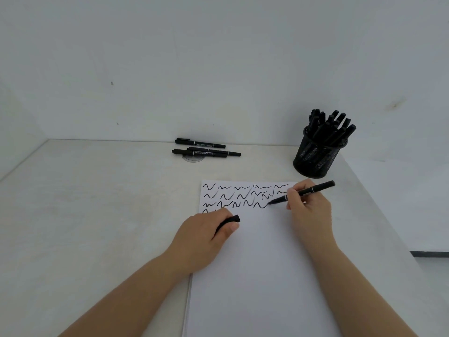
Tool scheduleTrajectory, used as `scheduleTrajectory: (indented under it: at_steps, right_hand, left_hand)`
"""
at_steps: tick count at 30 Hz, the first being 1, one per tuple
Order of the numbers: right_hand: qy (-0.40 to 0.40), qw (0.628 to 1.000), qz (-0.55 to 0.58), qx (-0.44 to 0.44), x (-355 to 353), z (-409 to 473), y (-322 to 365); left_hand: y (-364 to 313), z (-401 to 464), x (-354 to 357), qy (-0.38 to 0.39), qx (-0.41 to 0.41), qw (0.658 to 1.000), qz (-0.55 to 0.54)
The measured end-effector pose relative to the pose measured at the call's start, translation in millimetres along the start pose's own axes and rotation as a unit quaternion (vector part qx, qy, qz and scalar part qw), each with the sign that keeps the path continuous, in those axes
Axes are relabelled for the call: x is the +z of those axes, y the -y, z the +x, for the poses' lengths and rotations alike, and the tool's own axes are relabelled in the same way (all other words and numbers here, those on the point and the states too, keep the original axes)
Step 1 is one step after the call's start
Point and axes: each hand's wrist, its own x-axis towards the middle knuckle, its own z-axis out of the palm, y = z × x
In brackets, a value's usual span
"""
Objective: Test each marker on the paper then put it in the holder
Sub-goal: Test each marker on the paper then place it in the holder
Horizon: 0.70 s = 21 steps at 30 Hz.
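My right hand (309, 210) grips a black marker (313, 189) with its tip touching the white paper (262, 276) at the end of the third row of black squiggles (243, 195). My left hand (206, 235) rests on the paper's left edge, closed around the marker's black cap (232, 219). A black mesh holder (318, 154) stands beyond the paper at the right, filled with several black markers. Three loose black markers (205, 149) lie at the back of the table near the wall.
The white table (97, 215) meets a white wall at the back and left. Its right edge runs diagonally just right of the holder and the paper. A round mark shows under the loose markers.
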Motion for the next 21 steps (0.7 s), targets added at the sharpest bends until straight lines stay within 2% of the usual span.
scheduleTrajectory:
  at_steps: [3,6,9,13,21]
  right_hand:
    - [-0.037,0.998,0.034,-0.032,-3,-1,3]
    - [-0.025,0.996,0.078,-0.032,-2,-3,8]
    - [0.026,0.986,0.166,-0.007,-4,-5,11]
    - [0.109,0.937,0.324,0.07,-4,-6,14]
    - [0.16,0.923,0.336,0.102,4,-10,16]
  left_hand:
    - [0,1,0,-0.002,0.004,1.0,-0.005]
    - [1,0,1,-0.01,0.011,1.0,-0.012]
    - [-1,0,0,-0.019,0.013,1.0,-0.02]
    - [-1,0,1,-0.029,0.005,0.999,-0.027]
    - [-1,0,1,-0.021,-0.003,1.0,-0.017]
